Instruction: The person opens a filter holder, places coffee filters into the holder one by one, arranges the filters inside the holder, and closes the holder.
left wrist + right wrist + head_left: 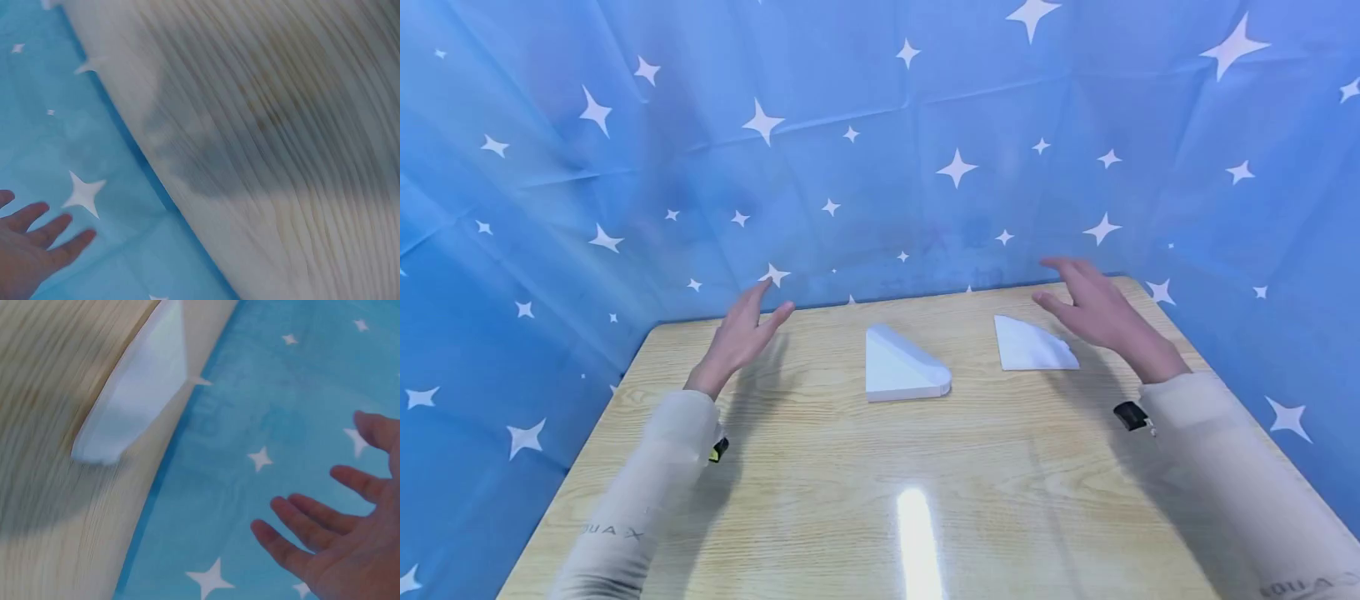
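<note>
My left hand hovers over the far left part of the table, fingers spread and nothing in it; its fingers also show at the lower left of the left wrist view. My right hand is held over the far right, holding nothing, with the fingers loosely spread in the right wrist view. Between the hands lies a thick white wedge-shaped piece with a rounded corner. Nearest the right hand is a thin white fan-shaped piece, like a folded sheet, flat on the table.
The light wood-grain table has a bright light reflection towards its near edge. A blue curtain with white stars hangs behind the table and along both sides. Dark shadows of both arms fall across the wood.
</note>
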Tool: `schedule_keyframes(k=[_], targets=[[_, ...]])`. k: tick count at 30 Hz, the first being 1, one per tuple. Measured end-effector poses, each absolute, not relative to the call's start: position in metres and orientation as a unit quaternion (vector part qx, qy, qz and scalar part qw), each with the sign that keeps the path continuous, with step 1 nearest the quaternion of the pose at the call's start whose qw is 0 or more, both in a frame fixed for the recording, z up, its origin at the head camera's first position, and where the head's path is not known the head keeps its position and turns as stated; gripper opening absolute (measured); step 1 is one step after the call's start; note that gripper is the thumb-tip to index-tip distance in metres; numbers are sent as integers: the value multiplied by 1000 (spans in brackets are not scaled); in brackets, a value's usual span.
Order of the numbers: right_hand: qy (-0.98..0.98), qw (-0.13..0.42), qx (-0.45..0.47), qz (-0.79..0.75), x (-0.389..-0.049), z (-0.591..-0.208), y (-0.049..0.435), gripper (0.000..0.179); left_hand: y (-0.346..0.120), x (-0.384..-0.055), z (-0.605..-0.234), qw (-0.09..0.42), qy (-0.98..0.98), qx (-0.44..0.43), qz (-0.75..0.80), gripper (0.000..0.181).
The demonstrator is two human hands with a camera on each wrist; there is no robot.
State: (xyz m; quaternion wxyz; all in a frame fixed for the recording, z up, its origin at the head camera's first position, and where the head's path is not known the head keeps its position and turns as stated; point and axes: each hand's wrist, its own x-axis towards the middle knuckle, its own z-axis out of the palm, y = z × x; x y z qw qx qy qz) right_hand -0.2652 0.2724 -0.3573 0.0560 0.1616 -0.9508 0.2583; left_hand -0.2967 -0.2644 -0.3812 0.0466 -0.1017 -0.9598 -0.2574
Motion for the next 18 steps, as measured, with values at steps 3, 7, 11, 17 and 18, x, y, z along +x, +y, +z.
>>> schedule_keyframes(k=[3, 7, 11, 17, 18], targets=[[-947, 58, 161, 271, -257, -360, 263, 67, -253, -295, -384, 35, -942, -103, -319, 93], [-937, 61, 170, 300, -248, -365, 249, 63, -239, -293, -391, 8, -914, -111, -389, 91], [-926, 52, 183, 327, -242, -373, 233, 59, -223, -289, -399, -35, -882, -100, -459, 85], [-915, 27, 184, 358, -241, -387, 213, 58, -200, -289, -411, -69, -849, -82, -517, 77], [-914, 26, 184, 361, -241, -389, 210, 58, -196, -290, -414, -77, -843, -84, -526, 76]])
